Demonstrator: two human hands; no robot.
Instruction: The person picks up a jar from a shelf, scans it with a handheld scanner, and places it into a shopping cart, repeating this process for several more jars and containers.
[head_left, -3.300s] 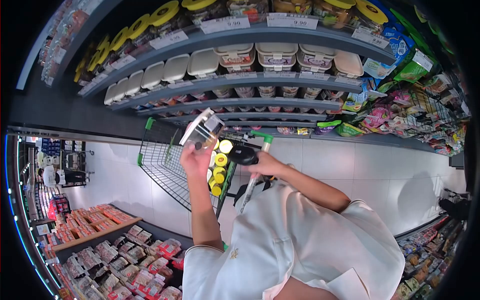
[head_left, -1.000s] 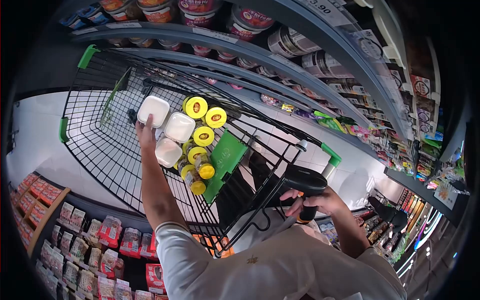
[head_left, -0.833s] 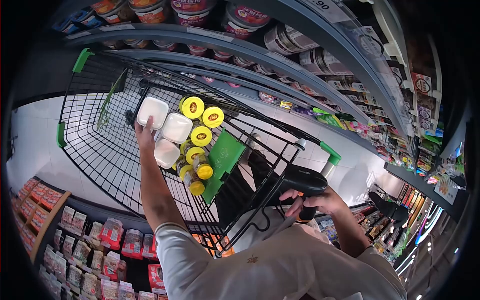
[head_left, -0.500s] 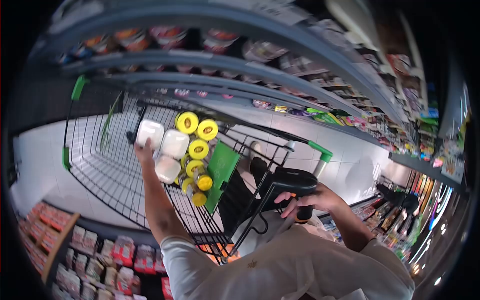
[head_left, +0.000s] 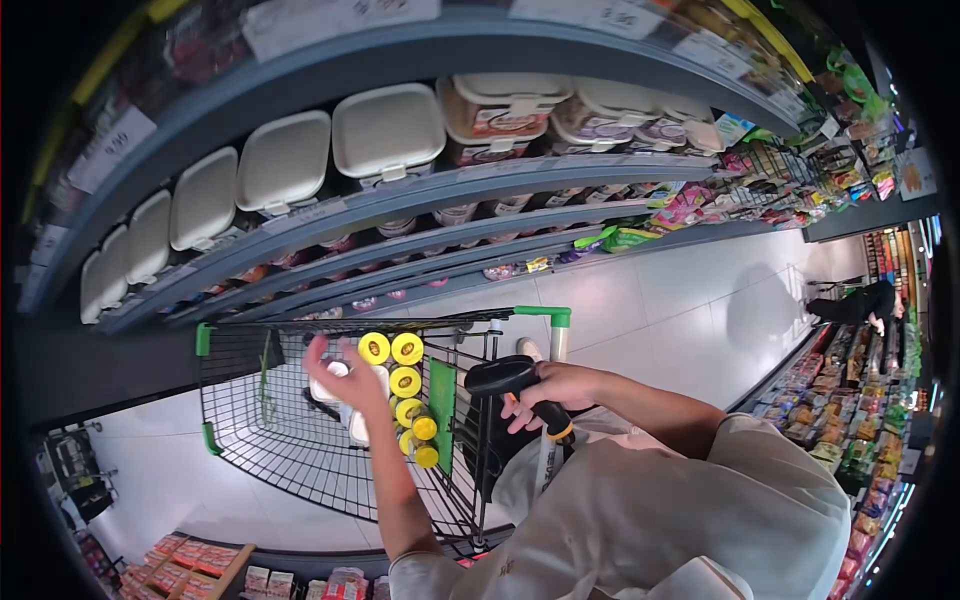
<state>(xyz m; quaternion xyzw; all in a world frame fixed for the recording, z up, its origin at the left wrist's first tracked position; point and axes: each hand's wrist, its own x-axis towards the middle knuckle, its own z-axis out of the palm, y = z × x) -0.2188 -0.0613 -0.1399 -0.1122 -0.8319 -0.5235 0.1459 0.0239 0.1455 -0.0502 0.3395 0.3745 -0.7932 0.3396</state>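
Observation:
My left hand (head_left: 345, 375) is raised over the shopping cart (head_left: 285, 425), fingers apart and holding nothing. Beneath it, white-lidded tubs (head_left: 330, 381) stand in the basket, partly covered by the hand. Beside them are several jars with yellow lids (head_left: 405, 381), a few of them tilted near the green panel (head_left: 441, 412). My right hand (head_left: 560, 388) is closed around the cart's handle, next to a black rounded part (head_left: 500, 376). Part of its grip is hidden by the fingers.
A shelf (head_left: 470, 185) with price labels runs along the far side of the cart, carrying a row of white-lidded tubs (head_left: 388, 130). Packaged goods (head_left: 830, 430) line the right side. Another person (head_left: 855, 303) in dark clothing is further down the aisle. Red packs (head_left: 200, 560) lie at lower left.
My left hand has lifted away from a white tub in the cart, and its fingers have spread. The view has shifted, bringing the upper shelf into sight. My right hand stays at the handle.

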